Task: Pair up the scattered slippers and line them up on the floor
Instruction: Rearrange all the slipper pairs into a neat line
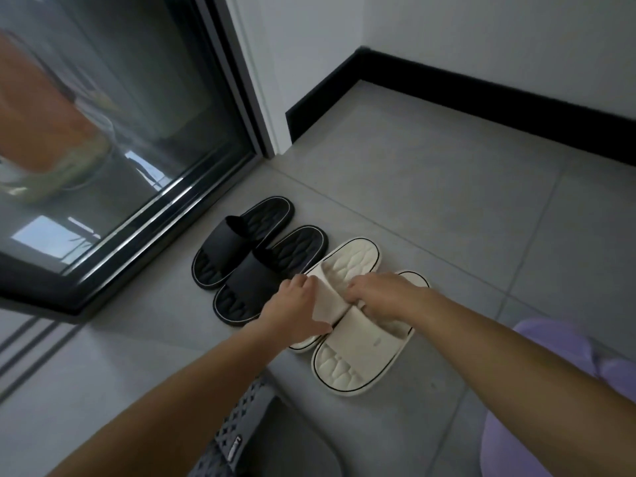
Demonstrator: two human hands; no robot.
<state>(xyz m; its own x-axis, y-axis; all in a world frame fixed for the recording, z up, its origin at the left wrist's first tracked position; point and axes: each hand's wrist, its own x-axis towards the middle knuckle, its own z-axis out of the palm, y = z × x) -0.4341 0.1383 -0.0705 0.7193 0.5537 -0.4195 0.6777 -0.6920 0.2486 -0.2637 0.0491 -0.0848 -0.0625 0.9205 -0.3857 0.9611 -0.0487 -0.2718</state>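
Two black slippers lie side by side on the grey tiled floor, one (237, 242) by the glass door and the other (268, 275) right of it. Two cream slippers sit to their right, also side by side: the left one (347, 266) and the right one (358, 352). My left hand (296, 309) grips the strap of the left cream slipper. On the strap of the right cream slipper my right hand (382, 297) is closed, hiding part of it. All four slippers point the same way, toes toward me.
A dark-framed sliding glass door (144, 187) stands at the left with its track along the floor. A white wall with black skirting (481, 101) runs behind. A grey perforated shoe (241, 438) is at the bottom centre, and lilac fabric (564, 401) at the right.
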